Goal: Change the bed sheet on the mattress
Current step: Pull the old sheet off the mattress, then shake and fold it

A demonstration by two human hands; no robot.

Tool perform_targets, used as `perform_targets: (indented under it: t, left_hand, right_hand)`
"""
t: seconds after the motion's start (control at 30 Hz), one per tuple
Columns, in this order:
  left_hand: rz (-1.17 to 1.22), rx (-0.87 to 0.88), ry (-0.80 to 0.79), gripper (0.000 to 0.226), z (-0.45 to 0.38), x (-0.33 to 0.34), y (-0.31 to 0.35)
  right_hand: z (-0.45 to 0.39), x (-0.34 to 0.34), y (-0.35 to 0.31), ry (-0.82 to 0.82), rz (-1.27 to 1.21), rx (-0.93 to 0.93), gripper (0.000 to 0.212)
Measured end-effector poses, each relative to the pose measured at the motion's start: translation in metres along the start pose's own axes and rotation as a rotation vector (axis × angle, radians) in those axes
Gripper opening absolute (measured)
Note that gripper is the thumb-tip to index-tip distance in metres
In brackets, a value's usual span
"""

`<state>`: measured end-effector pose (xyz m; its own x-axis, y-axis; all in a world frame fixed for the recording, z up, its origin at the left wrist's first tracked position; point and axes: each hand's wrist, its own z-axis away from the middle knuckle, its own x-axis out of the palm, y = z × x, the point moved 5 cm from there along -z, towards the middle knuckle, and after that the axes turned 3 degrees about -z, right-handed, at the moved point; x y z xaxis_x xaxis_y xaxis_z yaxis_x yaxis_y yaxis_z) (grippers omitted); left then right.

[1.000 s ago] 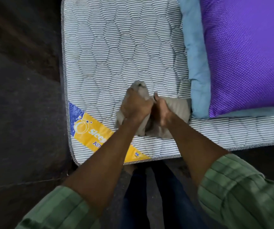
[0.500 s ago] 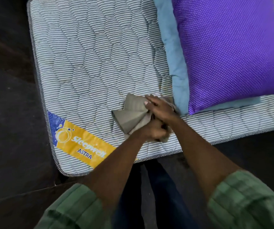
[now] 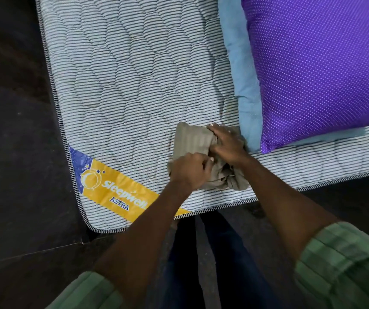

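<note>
The yellow and blue label (image 3: 114, 188) at the corner of the striped mattress (image 3: 134, 74) reads "Sleepwell", its last letters perhaps partly covered, with "ASTRA" beneath.

The mattress (image 3: 134, 85) lay bare and flat on the dark floor, quilted in wavy seams and finely striped in black and white, with dark piping round its edge. Its rounded corner pointed toward seven o'clock, and across that corner ran a yellow and blue band printed "Sleepwell ASTRA". The bed sheet (image 3: 190, 141), a greyish-beige cloth with faint woven stripes, sat bunched on the mattress near its six o'clock edge. Its eleven o'clock part was still a flat folded panel; its five o'clock part was crumpled in loose folds.
</note>
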<state>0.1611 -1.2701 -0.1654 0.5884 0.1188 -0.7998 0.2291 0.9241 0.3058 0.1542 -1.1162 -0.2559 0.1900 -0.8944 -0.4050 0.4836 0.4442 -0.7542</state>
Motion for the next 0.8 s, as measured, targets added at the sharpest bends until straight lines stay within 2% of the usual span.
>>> perform_targets:
  t: [0.07, 0.1, 0.13, 0.2, 0.3, 0.4, 0.43, 0.47, 0.53, 0.57, 0.6, 0.63, 0.7, 0.77, 0.8]
  left_hand:
    - [0.023, -0.093, 0.071, 0.042, -0.003, -0.005, -0.003]
    - [0.011, -0.114, 0.180, 0.040, -0.006, -0.013, -0.005]
    - [-0.040, -0.093, 0.301, 0.036, -0.009, -0.022, -0.006]
    - [-0.167, -0.050, 0.395, 0.028, -0.013, -0.027, -0.011]
    - [0.025, -0.052, 0.132, 0.033, -0.011, -0.008, -0.021]
    - [0.417, 0.077, -0.201, 0.009, 0.004, 0.009, -0.013]
    - [0.489, 0.108, -0.262, 0.012, 0.011, 0.012, -0.011]
    - [0.474, 0.117, -0.199, 0.018, 0.015, 0.009, -0.013]
    - [0.255, 0.011, 0.244, 0.018, 0.012, -0.006, -0.030]
    - [0.227, -0.056, 0.404, 0.020, 0.011, -0.012, -0.038]
    - [0.232, -0.100, 0.476, 0.032, 0.005, -0.009, -0.046]
    - [0.251, -0.170, 0.452, 0.056, -0.003, -0.003, -0.053]
    - [0.524, -0.356, 0.235, 0.092, -0.018, 0.022, -0.066]
    - [0.895, -0.501, -0.056, 0.100, -0.023, 0.059, -0.072]
    - [0.947, -0.521, -0.133, 0.101, -0.024, 0.073, -0.075]
  right_hand:
    - [0.003, -0.003, -0.003, 0.149, 0.213, -0.064, 0.070]
    - [0.009, -0.006, -0.007, 0.247, 0.320, -0.077, 0.068]
    - [0.017, -0.007, -0.009, 0.341, 0.405, -0.089, 0.066]
    - [0.035, -0.002, -0.015, 0.475, 0.509, -0.150, 0.058]
    - [0.043, 0.010, 0.002, 0.506, 0.564, -0.123, 0.051]
    - [0.036, 0.011, 0.027, 0.467, 0.570, -0.035, 0.051]
    - [0.032, 0.009, 0.032, 0.423, 0.572, -0.015, 0.054]
    - [0.028, 0.007, 0.034, 0.370, 0.558, -0.009, 0.059]
    - [0.026, 0.003, 0.030, 0.301, 0.490, -0.019, 0.072]
    - [0.026, 0.001, 0.026, 0.297, 0.455, -0.034, 0.072]
    - [0.027, 0.000, 0.022, 0.305, 0.452, -0.037, 0.069]
    - [0.028, -0.001, 0.018, 0.307, 0.481, -0.041, 0.067]
    - [0.024, 0.001, 0.013, 0.272, 0.588, -0.069, 0.071]
    - [0.013, 0.000, 0.011, 0.198, 0.645, -0.093, 0.074]
    - [0.005, -0.003, 0.013, 0.143, 0.651, -0.085, 0.078]
